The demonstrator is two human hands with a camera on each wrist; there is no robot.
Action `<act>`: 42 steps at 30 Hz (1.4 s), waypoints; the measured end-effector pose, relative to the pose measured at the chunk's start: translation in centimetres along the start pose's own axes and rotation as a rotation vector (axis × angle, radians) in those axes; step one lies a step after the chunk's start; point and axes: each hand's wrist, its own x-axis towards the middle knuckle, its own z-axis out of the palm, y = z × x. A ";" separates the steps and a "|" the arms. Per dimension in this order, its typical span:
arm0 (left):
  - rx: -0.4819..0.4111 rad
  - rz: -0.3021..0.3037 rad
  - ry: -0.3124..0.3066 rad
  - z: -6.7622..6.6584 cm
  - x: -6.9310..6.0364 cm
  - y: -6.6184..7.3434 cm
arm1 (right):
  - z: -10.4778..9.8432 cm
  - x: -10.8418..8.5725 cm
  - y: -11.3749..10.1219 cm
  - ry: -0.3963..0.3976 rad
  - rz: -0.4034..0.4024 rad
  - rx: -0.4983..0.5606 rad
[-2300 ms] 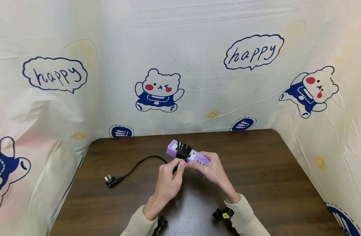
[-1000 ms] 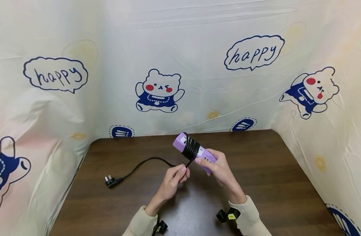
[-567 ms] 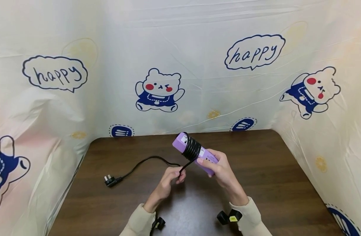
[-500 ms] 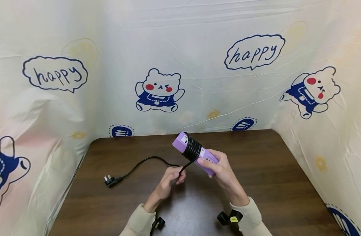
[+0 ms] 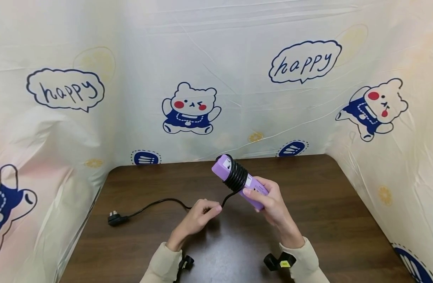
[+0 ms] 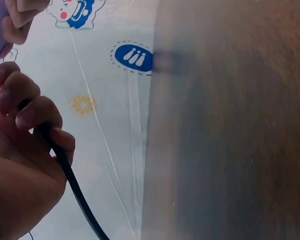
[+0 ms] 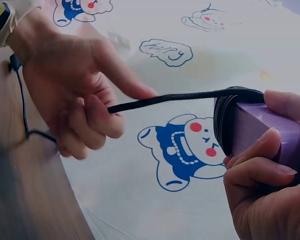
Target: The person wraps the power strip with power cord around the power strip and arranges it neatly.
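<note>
Right hand: (image 5: 273, 204) fingers and thumb clamped round the near end of a purple power strip (image 5: 258, 192); holding there probably leaves the middle free for the coils.
Right thumb: close by the last coil, perhaps to steady it; cannot tell whether it presses on the cord.
Purple power strip: held up off the table, tilted, far end raised toward the left; likely lifted so cord can pass underneath.
Coils: (image 5: 236, 179) packed side by side round the strip, just ahead of the right hand.
Left hand: (image 5: 199, 217) fingers curled round the black cord (image 7: 190, 96); the span to the coils looks nearly straight in the right wrist view, presumably held so the turns don't loosen.
Plug: (image 5: 116, 218) on the table (image 5: 329, 220), well left, joined by slack cord.
</note>
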 end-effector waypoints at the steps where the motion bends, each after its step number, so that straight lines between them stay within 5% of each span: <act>1: -0.009 -0.032 0.002 -0.1 -0.1 0.0 | 0.0 0.0 0.0 0.004 -0.005 -0.010; 9: 0.009 -0.232 0.030 -0.1 -0.3 0.0 | 0.6 -0.1 0.7 -0.064 -0.047 -0.087; 19: 0.257 -0.324 0.256 0.1 0.1 1.0 | 1.4 -0.1 1.1 -0.140 -0.070 -0.184; 24: 0.268 -0.408 0.304 -0.2 0.1 1.4 | 1.5 0.0 1.3 -0.202 -0.104 -0.200; 28: 0.136 -0.363 0.217 -0.8 -0.3 1.0 | 1.2 0.0 1.3 -0.252 -0.127 -0.189; 36: -0.068 -0.288 -0.134 -3.0 -0.9 0.0 | 0.4 0.0 1.1 -0.266 -0.155 -0.159; 42: 0.014 -0.289 -0.170 -3.6 -0.8 -0.3 | 0.3 0.2 0.7 -0.253 -0.156 -0.146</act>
